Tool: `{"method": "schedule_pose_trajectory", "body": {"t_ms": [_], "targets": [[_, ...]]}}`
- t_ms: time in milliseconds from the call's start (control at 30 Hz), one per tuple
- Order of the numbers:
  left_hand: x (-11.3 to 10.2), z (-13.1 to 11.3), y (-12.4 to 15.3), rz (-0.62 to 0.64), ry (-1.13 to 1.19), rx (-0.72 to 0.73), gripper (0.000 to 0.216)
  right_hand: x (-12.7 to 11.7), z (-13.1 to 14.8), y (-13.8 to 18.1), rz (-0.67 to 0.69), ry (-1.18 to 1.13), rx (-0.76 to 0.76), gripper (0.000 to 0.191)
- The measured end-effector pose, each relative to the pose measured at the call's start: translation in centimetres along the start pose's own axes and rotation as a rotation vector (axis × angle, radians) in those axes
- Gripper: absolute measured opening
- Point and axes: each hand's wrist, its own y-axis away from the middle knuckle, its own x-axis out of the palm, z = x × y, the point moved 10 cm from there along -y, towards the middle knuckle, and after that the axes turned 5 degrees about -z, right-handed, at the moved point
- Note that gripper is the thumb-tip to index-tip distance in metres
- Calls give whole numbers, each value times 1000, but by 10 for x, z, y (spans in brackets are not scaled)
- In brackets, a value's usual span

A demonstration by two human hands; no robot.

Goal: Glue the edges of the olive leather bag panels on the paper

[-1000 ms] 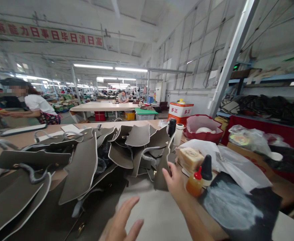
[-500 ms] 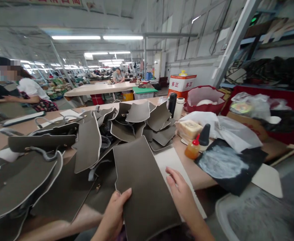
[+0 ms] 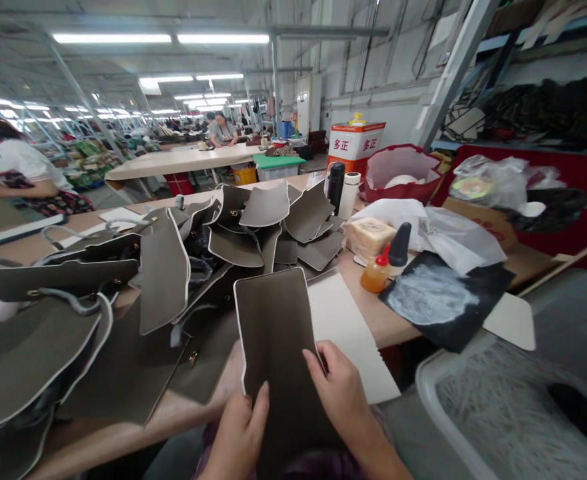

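- At the far left, beyond the table, a co-worker stands in a white top, forearm held forward.
- From the left edge to the middle, grey-brown bags with white edges crowd the table, some with grey handles and small gold fittings.
- At the near edge, the left hand grips the left side of a panel, thumb on its face.
- Between the hands, the panel stands tilted up in front of the table, brown with a white rim, its lower end in shadow.
- On its right side, the right hand grips the opposite edge, thumb on the face.
- Just right of the panel, a white sheet lies partly past the table edge; whether they touch cannot be told.
- Farther back, a black bottle and a white bottle stand side by side.
- Right of these sit a wrapped block, a red-tipped bottle and a black sheet smeared white.
- At the lower right, a bin holds pale strips.
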Motion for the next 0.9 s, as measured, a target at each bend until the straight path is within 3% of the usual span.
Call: {"method": "schedule_pose_trajectory", "body": {"t_ms": [133,300,467,667,900], "targets": [[8,9,4,59,27,-23,39,-1,-2,-6,22,39,8,30],[2,17,6,41,40,-59,41,0,12,-11,53,73,-115,34],[0,19,9,70,34,-61,41,1,1,-19,85,-3,14,32],[-2,26,14,81,49,-116,45,1,2,-23,71,29,-22,36],[-1,23,17,99,117,-159,42,-1,-2,-34,65,-61,43,35]]}}
